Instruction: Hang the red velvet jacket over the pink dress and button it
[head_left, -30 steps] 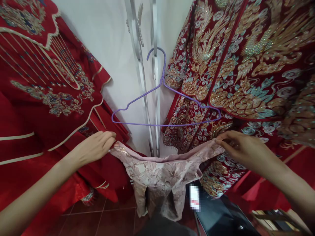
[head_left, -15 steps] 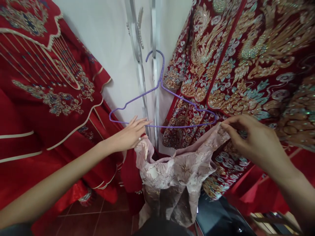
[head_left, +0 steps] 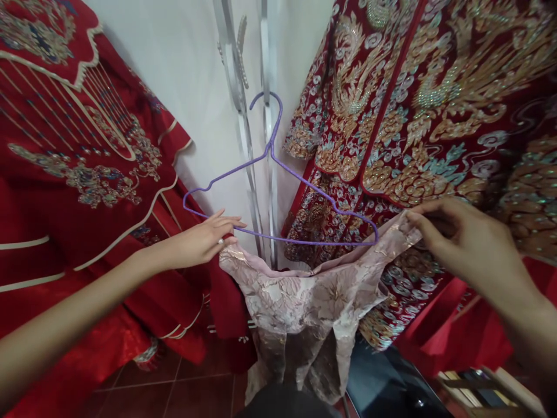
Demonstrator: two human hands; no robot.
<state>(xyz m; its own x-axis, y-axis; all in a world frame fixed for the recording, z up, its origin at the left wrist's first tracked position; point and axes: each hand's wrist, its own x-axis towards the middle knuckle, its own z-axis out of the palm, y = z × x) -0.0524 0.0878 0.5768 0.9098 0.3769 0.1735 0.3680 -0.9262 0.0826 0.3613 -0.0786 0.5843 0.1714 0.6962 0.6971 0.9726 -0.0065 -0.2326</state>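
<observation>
**Garment slung below hanger bar, one hand at each end**

Setup: the hanger (head_left: 304, 239), purple wire, hangs by its hook from a metal rack (head_left: 243, 116) at the far wall (head_left: 183, 87). Its bottom bar runs left to right and dips slightly toward the right.

Garment (head_left: 304, 296): pale pink, patterned. Its top edge is stretched left to right just beneath the bar and roughly parallel to it, sagging in the middle. The rest of it hangs down toward the near floor (head_left: 183, 389). Its long axis therefore lies along the bar, and the whole piece sits below it, not over it.

Right hand (head_left: 461, 244): narrow grip, with thumb and fingers pinched on the garment's right corner. That corner sits beside the hanger's right tip, touching it or very nearly so. I cannot tell which.

Left hand (head_left: 198, 244): the upper fingers lie straight out along the left part of the bar and touch it. The garment's left corner rises to the underside of this hand. This hand is the nearer of the two to the bar.

Surroundings: a plain red robe (head_left: 87, 174) hangs on the left. A gold-embroidered red robe (head_left: 435, 116) hangs on the right, directly behind the hanger's right half.

Hidden or unclear:
- The left thumb and lower fingers are out of sight, so I cannot tell whether that grip holds the cloth.
- The wire is hard to follow against the embroidery on the right.
- The garment's lower hem is cut off by a dark shape at the near edge.
- A dark object (head_left: 391, 383) at near right cannot be identified.
</observation>
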